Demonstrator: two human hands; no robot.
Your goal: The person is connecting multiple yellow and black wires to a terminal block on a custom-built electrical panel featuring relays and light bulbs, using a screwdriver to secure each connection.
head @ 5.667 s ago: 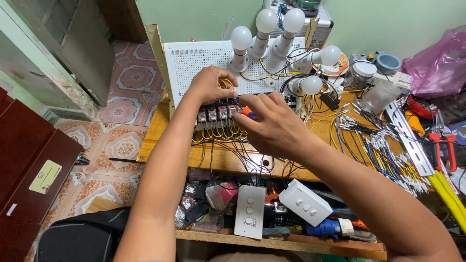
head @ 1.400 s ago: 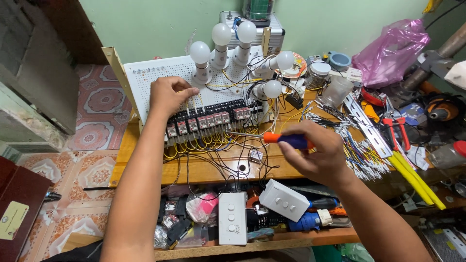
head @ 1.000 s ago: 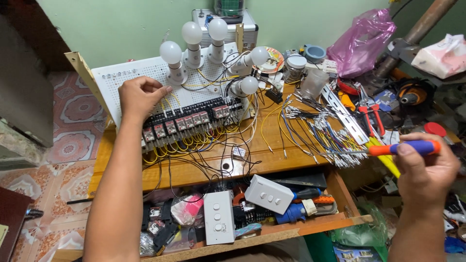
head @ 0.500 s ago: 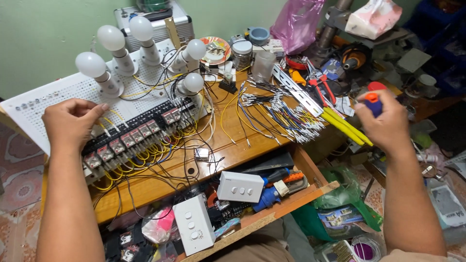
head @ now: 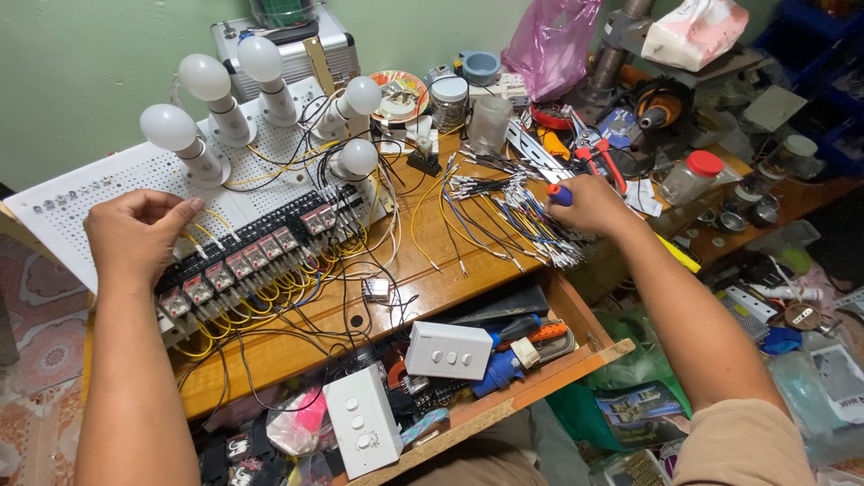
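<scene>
Over at the left end of the wooden workbench [head: 432, 288], the left hand [head: 135, 236] sits curled on the white perforated board [head: 81, 193], its fingertips pinched loosely at the near end of the row of relays [head: 243, 265], touching the board rather than gripping anything I can make out. Yellow and black wires [head: 270, 310] spill from under that row toward the bench edge, and four white bulbs in sockets [head: 207, 90] stand up from the board behind it. Nearer me, an open drawer [head: 504, 396] holds two white switch plates [head: 447, 349] amid clutter. Past the middle lies a fanned bundle of cut wires with ferruled ends [head: 513, 216], and the right hand [head: 594, 205] is closed around a screwdriver with a blue and red handle [head: 558, 193], resting right at that bundle's far edge, just beside the red-handled pliers [head: 598, 153]. My worry is the reach: with the arms spread this wide, the right wrist could drag through the loose bundle and scatter it off the bench, or the left forearm could snag the yellow loops and tug a lead out of its terminal. If the board is live, I would also fear the screwdriver tip bridging two terminals.
</scene>
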